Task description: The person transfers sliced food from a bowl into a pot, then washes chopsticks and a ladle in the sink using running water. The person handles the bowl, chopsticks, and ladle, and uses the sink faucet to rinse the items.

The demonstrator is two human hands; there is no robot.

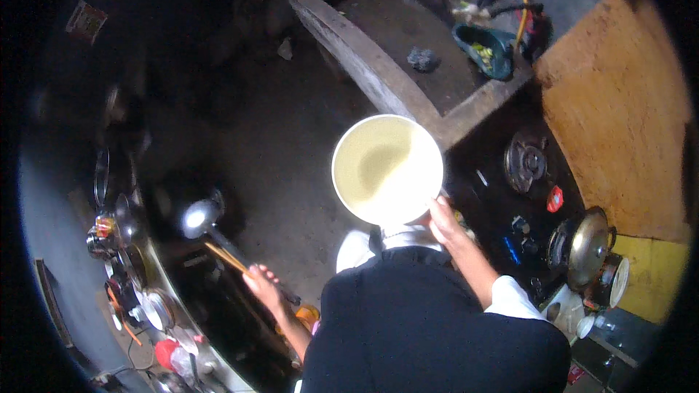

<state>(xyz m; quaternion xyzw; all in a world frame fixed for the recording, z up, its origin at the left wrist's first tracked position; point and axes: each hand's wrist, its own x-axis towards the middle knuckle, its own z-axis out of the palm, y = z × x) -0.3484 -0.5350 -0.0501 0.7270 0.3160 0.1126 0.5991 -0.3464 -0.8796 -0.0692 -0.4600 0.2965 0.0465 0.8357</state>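
My right hand grips the near right rim of a large round white bowl, held in front of my body. Its inside looks cream-coloured, with bright light on one half; I cannot tell whether liquid is in it. Off to the left, my left hand holds a metal ladle together with a pair of wooden chopsticks. The ladle's shiny head points away from me, over a dark area.
A concrete-walled basin stands ahead, with a dark green plastic strainer on its corner. The right-hand counter holds a gas burner and a lidded metal pot. Pans and a red-lidded container crowd the left-hand shelf.
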